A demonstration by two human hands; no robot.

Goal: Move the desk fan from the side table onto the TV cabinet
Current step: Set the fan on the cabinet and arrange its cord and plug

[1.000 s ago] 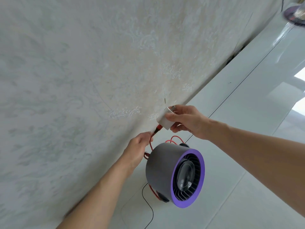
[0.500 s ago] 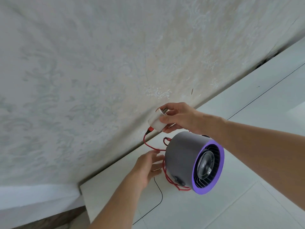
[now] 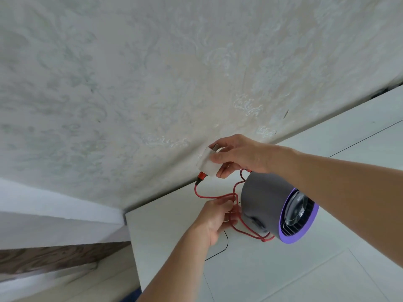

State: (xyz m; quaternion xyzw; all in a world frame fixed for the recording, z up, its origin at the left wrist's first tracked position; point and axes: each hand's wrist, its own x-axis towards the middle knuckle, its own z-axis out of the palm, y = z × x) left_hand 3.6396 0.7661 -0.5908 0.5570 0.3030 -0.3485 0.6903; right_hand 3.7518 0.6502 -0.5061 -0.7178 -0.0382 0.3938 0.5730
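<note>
The desk fan [image 3: 268, 205], a dark grey drum with a purple front ring and a grille, stands on the white TV cabinet top [image 3: 174, 232] close to the wall. A red cable [image 3: 209, 196] loops from its back to a white plug adapter [image 3: 207, 164]. My right hand [image 3: 237, 154] is closed on that adapter just above the fan, with the metal prongs showing by my thumb. My left hand [image 3: 216, 219] sits beside the fan's rear with its fingers curled around loops of the red cable.
A textured pale wall [image 3: 152, 83] rises directly behind the cabinet. The cabinet's left end [image 3: 133, 240] drops to a wooden floor [image 3: 54, 256] and white skirting. A thin black cable [image 3: 220, 251] lies on the cabinet top under my left hand.
My view has swung left and down, bringing the cabinet's left end into sight. My left hand has gone from touching the red cable to closing on its loops. The right hand still holds the adapter.
</note>
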